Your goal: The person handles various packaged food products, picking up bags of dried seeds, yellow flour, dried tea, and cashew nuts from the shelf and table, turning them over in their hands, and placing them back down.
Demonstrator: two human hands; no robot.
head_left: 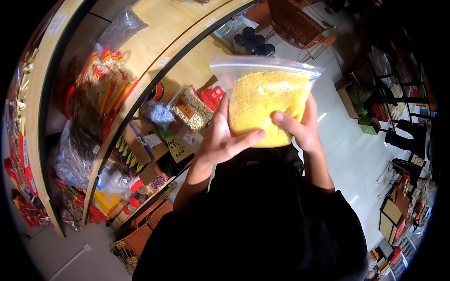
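Observation:
A clear zip bag of yellow grain point(269, 105) is held up in front of my chest, its zip strip along the upper edge. My left hand point(227, 136) grips the bag's left side, with the thumb across the lower front. On the right side my right hand point(300, 124) holds it too, its thumb pressed on the front. The fingers behind the bag are hidden. Just left of my left hand, a clear pack of mixed beans point(190, 108) lies on the wooden shelf beside a red packet point(212, 96).
Wooden shelves point(161, 61) with dark edges curve along the left, holding red-and-yellow packets point(105, 79) and plastic bags. Dark-capped bottles point(253, 42) stand beyond the bag. A wicker basket point(297, 25) is at the top. Boxes and racks line the right, across the tiled floor point(340, 140).

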